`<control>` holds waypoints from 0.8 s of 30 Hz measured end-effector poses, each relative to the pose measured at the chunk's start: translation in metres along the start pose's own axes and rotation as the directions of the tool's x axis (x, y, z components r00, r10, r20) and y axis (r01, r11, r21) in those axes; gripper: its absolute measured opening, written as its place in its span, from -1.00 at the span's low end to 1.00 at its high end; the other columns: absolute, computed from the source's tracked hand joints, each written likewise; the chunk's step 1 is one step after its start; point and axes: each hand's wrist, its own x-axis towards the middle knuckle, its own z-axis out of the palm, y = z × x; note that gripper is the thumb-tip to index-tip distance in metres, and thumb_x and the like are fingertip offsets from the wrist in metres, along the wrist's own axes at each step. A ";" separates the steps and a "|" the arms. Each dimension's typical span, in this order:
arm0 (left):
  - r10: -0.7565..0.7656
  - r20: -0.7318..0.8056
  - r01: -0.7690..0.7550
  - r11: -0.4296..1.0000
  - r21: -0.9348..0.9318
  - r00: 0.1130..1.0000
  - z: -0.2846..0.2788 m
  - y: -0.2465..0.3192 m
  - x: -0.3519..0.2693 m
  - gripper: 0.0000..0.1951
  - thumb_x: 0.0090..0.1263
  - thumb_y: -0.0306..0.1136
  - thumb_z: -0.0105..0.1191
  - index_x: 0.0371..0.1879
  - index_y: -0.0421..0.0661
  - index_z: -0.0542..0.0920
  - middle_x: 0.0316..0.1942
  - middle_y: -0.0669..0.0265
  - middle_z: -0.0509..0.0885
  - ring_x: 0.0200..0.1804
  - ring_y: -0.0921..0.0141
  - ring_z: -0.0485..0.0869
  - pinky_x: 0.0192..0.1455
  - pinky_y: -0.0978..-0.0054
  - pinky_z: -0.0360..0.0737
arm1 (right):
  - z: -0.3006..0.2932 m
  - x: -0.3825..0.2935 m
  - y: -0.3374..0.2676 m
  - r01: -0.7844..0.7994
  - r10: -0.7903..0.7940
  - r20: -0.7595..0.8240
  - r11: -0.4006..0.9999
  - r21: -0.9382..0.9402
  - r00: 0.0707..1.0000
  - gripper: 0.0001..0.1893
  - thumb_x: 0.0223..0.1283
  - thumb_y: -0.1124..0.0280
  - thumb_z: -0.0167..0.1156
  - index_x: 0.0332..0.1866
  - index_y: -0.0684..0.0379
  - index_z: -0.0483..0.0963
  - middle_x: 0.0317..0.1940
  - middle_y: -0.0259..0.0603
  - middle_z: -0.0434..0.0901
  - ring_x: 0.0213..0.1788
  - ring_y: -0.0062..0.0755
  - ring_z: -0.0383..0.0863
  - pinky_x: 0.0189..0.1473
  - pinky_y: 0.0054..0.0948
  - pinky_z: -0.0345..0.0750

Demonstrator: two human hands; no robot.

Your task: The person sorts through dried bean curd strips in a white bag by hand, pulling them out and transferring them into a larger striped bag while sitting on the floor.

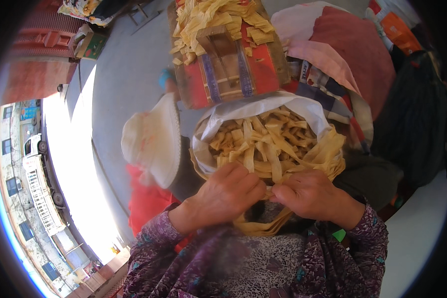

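A white sack (260,106) stands before me, its mouth rolled outward, full of folded tan strips (262,139) that look like corn husk or dried leaf. My left hand (232,190) and my right hand (307,193) meet at the near rim, both pinching one tan strip (269,193) between thumbs and fingers. A bundle of long flat strips (326,154) drapes over the sack's right rim. More strips (266,226) loop below my hands, against my lap.
Beyond the sack is a red board (193,83) with a wooden block (218,41) and piled strips (205,16). A person in a white hat (152,139) sits close on the left. Pink cloth (342,48) covers something at right.
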 end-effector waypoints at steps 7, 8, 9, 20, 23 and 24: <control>0.023 -0.064 -0.024 1.000 -0.018 0.998 0.001 0.002 -0.021 -0.76 0.02 -0.36 0.21 -0.29 -0.08 0.61 -0.42 0.38 0.49 -0.25 0.36 0.56 -0.17 0.37 0.54 | 0.002 -0.018 0.005 -0.065 0.021 0.171 0.965 0.256 0.985 -0.80 0.11 0.40 0.39 -0.28 0.13 0.48 -0.52 -0.28 0.60 -0.48 -0.22 0.66 -0.49 -0.29 0.54; -0.052 -0.062 0.048 0.997 -0.059 0.997 0.000 -0.001 -0.020 -0.77 0.03 -0.38 0.23 -0.30 -0.09 0.63 -0.42 0.35 0.53 -0.26 0.32 0.58 -0.15 0.33 0.57 | 0.002 -0.016 0.008 -0.083 0.031 0.203 0.963 0.255 0.979 -0.80 0.11 0.41 0.39 -0.26 0.14 0.49 -0.51 -0.28 0.60 -0.47 -0.20 0.66 -0.48 -0.29 0.55; -0.124 -0.058 0.118 0.989 -0.093 0.991 -0.003 -0.005 -0.018 -0.78 0.03 -0.41 0.26 -0.30 -0.10 0.65 -0.41 0.32 0.56 -0.26 0.28 0.61 -0.12 0.29 0.59 | 0.000 -0.010 0.013 -0.063 0.038 0.147 0.983 0.172 0.988 -0.79 0.10 0.42 0.40 -0.23 0.16 0.49 -0.49 -0.25 0.60 -0.46 -0.19 0.66 -0.46 -0.29 0.55; -0.547 -0.494 0.397 0.835 -0.381 0.676 -0.064 -0.103 0.044 -0.81 0.44 -0.48 0.17 -0.05 -0.29 0.66 -0.34 0.20 0.71 -0.28 0.42 0.67 -0.17 0.49 0.57 | -0.049 0.131 0.092 -0.062 -0.103 -0.448 0.939 -0.337 0.888 -0.81 0.17 0.52 0.29 -0.12 0.19 0.50 -0.40 -0.15 0.55 -0.39 -0.12 0.64 -0.39 -0.25 0.56; -0.589 -0.523 0.362 0.801 -0.476 0.616 -0.055 -0.134 0.047 -0.81 0.49 -0.43 0.17 -0.08 -0.31 0.67 -0.35 0.30 0.70 -0.29 0.57 0.60 -0.19 0.56 0.55 | -0.042 0.147 0.112 -0.043 -0.135 -0.425 0.923 -0.383 0.895 -0.76 0.16 0.57 0.34 -0.07 0.23 0.53 -0.38 -0.09 0.61 -0.38 -0.12 0.67 -0.39 -0.30 0.58; -0.554 -0.554 0.406 0.833 -0.377 0.622 -0.051 -0.136 0.046 -0.81 0.48 -0.43 0.16 -0.09 -0.31 0.68 -0.35 0.31 0.70 -0.29 0.57 0.60 -0.19 0.57 0.55 | -0.039 0.144 0.121 -0.072 -0.086 -0.369 0.916 -0.394 0.926 -0.77 0.17 0.56 0.33 -0.07 0.23 0.54 -0.36 -0.08 0.63 -0.36 -0.12 0.68 -0.38 -0.30 0.58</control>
